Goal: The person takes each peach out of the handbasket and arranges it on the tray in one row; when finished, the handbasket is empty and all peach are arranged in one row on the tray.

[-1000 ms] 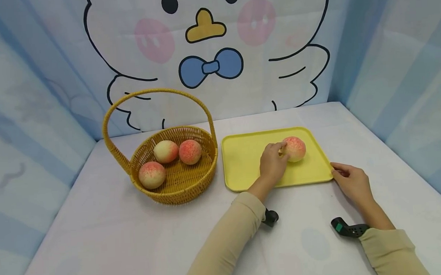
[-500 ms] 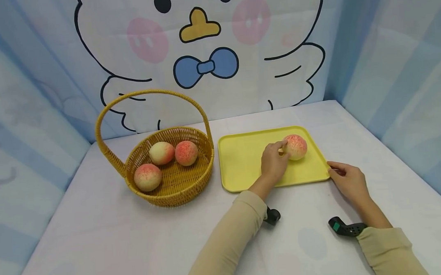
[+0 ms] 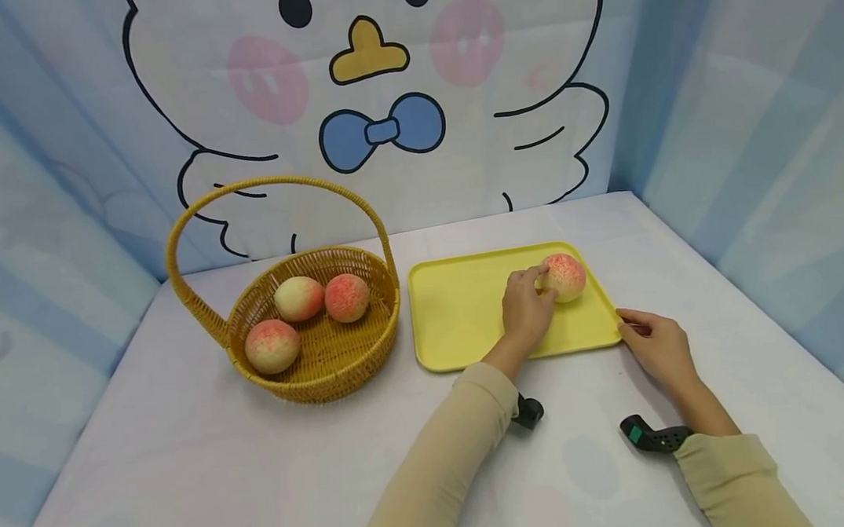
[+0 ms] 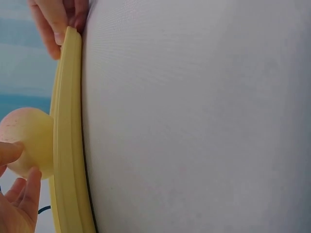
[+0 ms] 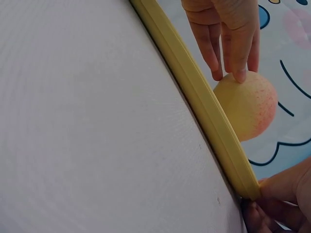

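My left hand (image 3: 526, 310) holds a peach (image 3: 566, 277) by its left side, index finger high and thumb lower. The peach, pink-speckled over pale yellow, sits toward the right end of a yellow tray (image 3: 453, 317). In the right wrist view the left fingertips (image 5: 239, 75) press against the peach (image 5: 257, 107). At the tray's front right corner, my right hand (image 3: 659, 347) pinches the rim between thumb and fingers. The left wrist view shows the tray (image 4: 68, 126) edge-on, with the right hand (image 4: 58, 19) at its far end.
A woven basket (image 3: 328, 378) with a tall arched handle stands left of the tray. Inside lie three more peaches: a pale one (image 3: 299, 299), a redder one (image 3: 347, 298) and a front one (image 3: 272, 346). A cartoon-printed cloth (image 3: 545, 164) hangs behind.
The head view has turned slightly right, so the scene shifts left. The left hand and the peach have slid a little right and back on the tray. The right hand stays at the corner.
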A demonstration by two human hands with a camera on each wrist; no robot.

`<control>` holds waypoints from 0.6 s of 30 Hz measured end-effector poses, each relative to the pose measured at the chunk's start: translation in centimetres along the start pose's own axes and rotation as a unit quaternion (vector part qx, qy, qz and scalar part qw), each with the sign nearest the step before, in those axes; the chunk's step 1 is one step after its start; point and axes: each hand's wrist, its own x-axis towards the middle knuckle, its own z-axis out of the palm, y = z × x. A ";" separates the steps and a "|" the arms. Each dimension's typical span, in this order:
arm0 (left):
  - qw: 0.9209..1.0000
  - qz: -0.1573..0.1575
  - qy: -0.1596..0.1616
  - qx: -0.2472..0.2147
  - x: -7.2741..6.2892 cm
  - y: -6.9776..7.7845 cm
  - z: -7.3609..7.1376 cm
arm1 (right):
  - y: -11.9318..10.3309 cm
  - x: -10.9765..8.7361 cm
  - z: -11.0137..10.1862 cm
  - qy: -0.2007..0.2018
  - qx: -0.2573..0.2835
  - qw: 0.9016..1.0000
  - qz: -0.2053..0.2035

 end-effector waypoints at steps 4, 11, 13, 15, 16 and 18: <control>1.000 0.003 0.005 0.011 0.2 0.2 0.3 | 0.0 0.0 0.0 0.002 0.002 1.000 0.001; 1.000 0.004 0.009 0.002 0.6 0.4 1.0 | 0.1 -0.1 0.1 0.006 0.003 1.000 0.003; 1.000 0.003 0.009 -0.007 0.6 0.4 1.2 | 0.1 -0.1 0.0 0.008 0.003 1.000 0.002; 1.000 0.000 0.012 -0.016 0.7 0.5 1.3 | 0.0 -0.1 -0.1 0.007 0.004 1.000 0.001; 1.000 -0.002 0.015 -0.020 0.7 0.5 1.4 | 0.0 -0.1 -0.1 0.006 0.006 1.000 0.001; 0.999 -0.004 0.018 -0.031 0.8 0.6 1.7 | -0.1 -0.1 -0.1 0.004 0.007 1.000 0.000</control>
